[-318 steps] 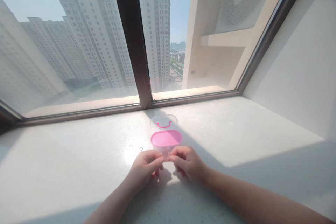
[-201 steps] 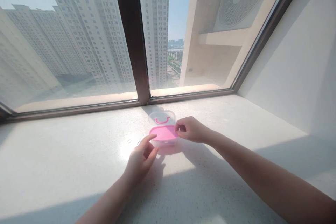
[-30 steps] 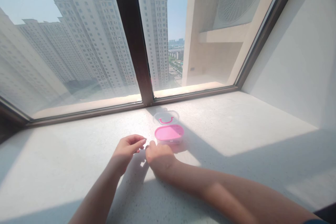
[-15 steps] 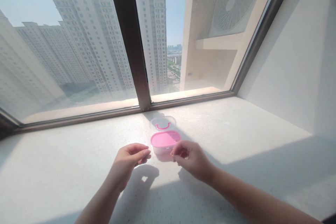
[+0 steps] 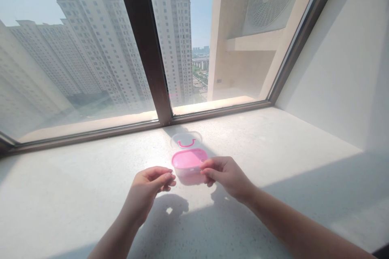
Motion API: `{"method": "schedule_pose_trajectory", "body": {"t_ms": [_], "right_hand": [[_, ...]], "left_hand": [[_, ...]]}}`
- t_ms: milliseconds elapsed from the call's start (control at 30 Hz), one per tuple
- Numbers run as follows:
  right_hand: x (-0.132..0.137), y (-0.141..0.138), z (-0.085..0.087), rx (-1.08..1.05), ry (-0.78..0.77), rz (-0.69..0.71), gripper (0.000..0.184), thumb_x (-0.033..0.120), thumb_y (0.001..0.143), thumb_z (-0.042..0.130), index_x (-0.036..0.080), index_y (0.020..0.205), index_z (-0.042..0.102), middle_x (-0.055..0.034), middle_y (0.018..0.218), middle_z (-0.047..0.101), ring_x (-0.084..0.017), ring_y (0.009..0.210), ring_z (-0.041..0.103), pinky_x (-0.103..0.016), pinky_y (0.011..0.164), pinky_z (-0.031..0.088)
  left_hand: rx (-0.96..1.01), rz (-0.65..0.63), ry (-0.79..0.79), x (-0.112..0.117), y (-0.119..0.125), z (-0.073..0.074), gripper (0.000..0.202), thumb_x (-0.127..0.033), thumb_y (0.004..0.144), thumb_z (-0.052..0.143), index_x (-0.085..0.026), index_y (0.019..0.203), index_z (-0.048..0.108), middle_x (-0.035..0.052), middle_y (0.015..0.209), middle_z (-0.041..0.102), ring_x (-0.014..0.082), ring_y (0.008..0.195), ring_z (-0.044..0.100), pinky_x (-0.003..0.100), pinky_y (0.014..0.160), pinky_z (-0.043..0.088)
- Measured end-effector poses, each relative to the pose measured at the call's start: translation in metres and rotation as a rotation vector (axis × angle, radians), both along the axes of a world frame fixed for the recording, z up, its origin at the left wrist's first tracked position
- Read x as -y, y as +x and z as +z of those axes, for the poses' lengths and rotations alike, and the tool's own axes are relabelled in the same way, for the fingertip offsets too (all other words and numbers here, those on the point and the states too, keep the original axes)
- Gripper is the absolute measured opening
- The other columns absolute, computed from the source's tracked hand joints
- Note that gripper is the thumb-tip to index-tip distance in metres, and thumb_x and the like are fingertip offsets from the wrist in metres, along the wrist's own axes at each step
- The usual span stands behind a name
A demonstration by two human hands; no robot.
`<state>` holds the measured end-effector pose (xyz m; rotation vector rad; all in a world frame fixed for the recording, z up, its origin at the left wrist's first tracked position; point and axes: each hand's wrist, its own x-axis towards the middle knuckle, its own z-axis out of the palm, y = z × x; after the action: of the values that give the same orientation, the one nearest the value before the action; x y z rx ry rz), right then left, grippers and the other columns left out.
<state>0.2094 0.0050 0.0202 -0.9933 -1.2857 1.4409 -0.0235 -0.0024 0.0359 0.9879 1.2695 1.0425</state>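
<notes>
A small open box with a pink tray (image 5: 189, 158) lies on the white sill. Its clear lid (image 5: 186, 140), which has a pink handle, is folded back toward the window. My left hand (image 5: 148, 188) hovers just left of the box. Its thumb and forefinger are pinched on something tiny that I cannot make out. My right hand (image 5: 226, 175) is at the box's front right corner. Its fingertips are pinched together over the tray's edge, and whatever they hold is too small to see.
The white speckled sill (image 5: 91, 194) runs wide to both sides, half in sun and half in shadow. A dark window frame (image 5: 146, 56) and glass stand behind the box. A white wall (image 5: 340, 73) closes the right side.
My right hand has lifted off the sill left of the box and moved to the box's front right corner, still pinched. My left hand has stayed pinched in about the same place.
</notes>
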Motion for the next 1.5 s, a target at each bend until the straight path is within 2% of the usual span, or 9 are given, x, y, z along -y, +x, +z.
{"method": "schedule_pose_trajectory", "body": {"t_ms": [167, 267, 500, 633, 900, 1067, 1367, 1500], "right_hand": [[0.003, -0.003, -0.006, 0.013, -0.053, 0.09, 0.033, 0.043, 0.074, 0.071, 0.011, 0.07, 0.065, -0.0016, 0.056, 0.063, -0.012, 0.049, 0.061, -0.023, 0.047, 0.051], [0.006, -0.007, -0.011, -0.001, -0.07, 0.128, 0.036, 0.046, 0.076, 0.068, 0.011, 0.071, 0.064, -0.0005, 0.058, 0.061, -0.01, 0.046, 0.059, -0.02, 0.041, 0.047], [0.006, -0.009, -0.014, 0.05, -0.042, 0.148, 0.032, 0.04, 0.079, 0.067, 0.01, 0.068, 0.066, 0.0002, 0.054, 0.059, -0.007, 0.041, 0.054, -0.016, 0.037, 0.043], [0.006, -0.007, -0.015, 0.043, -0.047, 0.131, 0.029, 0.039, 0.079, 0.067, 0.01, 0.076, 0.069, -0.002, 0.061, 0.063, -0.008, 0.043, 0.056, -0.017, 0.037, 0.043], [0.006, -0.007, -0.019, 0.052, -0.069, 0.195, 0.03, 0.038, 0.081, 0.065, 0.009, 0.073, 0.069, -0.0012, 0.057, 0.061, -0.008, 0.042, 0.055, -0.016, 0.036, 0.04], [0.006, -0.006, -0.024, 0.059, -0.037, 0.208, 0.03, 0.038, 0.082, 0.064, 0.01, 0.079, 0.071, -0.0018, 0.06, 0.062, -0.008, 0.042, 0.055, -0.015, 0.035, 0.039], [0.004, -0.004, -0.024, 0.076, -0.009, 0.15, 0.032, 0.04, 0.081, 0.064, 0.01, 0.077, 0.071, -0.0012, 0.058, 0.061, -0.007, 0.04, 0.053, -0.015, 0.035, 0.036], [0.004, -0.004, -0.021, 0.091, -0.007, 0.146, 0.032, 0.041, 0.08, 0.064, 0.01, 0.073, 0.07, -0.0002, 0.054, 0.059, -0.007, 0.039, 0.051, -0.016, 0.035, 0.035]], "left_hand": [[-0.005, -0.068, 0.067, 0.001, 0.003, -0.004, 0.017, -0.03, 0.07, 0.075, -0.014, 0.069, 0.07, 0.0044, 0.061, 0.068, 0.0127, 0.057, 0.057, 0.024, 0.057, 0.044], [-0.026, -0.099, 0.094, 0.002, 0.005, -0.008, 0.015, -0.029, 0.073, 0.073, -0.015, 0.07, 0.069, 0.0028, 0.06, 0.066, 0.0117, 0.057, 0.055, 0.024, 0.057, 0.043], [-0.129, -0.163, 0.181, 0.006, 0.008, -0.008, 0.014, -0.028, 0.078, 0.067, -0.016, 0.071, 0.066, 0.0008, 0.062, 0.064, 0.012, 0.06, 0.054, 0.023, 0.059, 0.042], [-0.23, -0.186, 0.253, 0.005, 0.007, -0.008, 0.016, -0.03, 0.081, 0.063, -0.016, 0.073, 0.064, -0.0008, 0.063, 0.061, 0.0118, 0.061, 0.053, 0.024, 0.06, 0.041], [-0.347, -0.24, 0.334, 0.007, 0.01, -0.009, 0.026, -0.033, 0.09, 0.048, -0.017, 0.069, 0.055, -0.0015, 0.065, 0.055, 0.0125, 0.062, 0.051, 0.025, 0.062, 0.04], [-0.364, -0.243, 0.34, 0.005, 0.01, -0.01, 0.028, -0.033, 0.09, 0.047, -0.017, 0.067, 0.053, -0.0019, 0.064, 0.054, 0.0124, 0.06, 0.05, 0.025, 0.061, 0.04], [-0.364, -0.206, 0.298, 0.005, 0.009, -0.011, 0.031, -0.037, 0.087, 0.052, -0.016, 0.065, 0.058, -0.0005, 0.061, 0.057, 0.0126, 0.056, 0.05, 0.025, 0.058, 0.04], [-0.35, -0.154, 0.232, 0.004, 0.011, -0.011, 0.032, -0.037, 0.086, 0.053, -0.016, 0.063, 0.058, -0.0013, 0.059, 0.056, 0.0113, 0.055, 0.049, 0.023, 0.057, 0.038]]}}
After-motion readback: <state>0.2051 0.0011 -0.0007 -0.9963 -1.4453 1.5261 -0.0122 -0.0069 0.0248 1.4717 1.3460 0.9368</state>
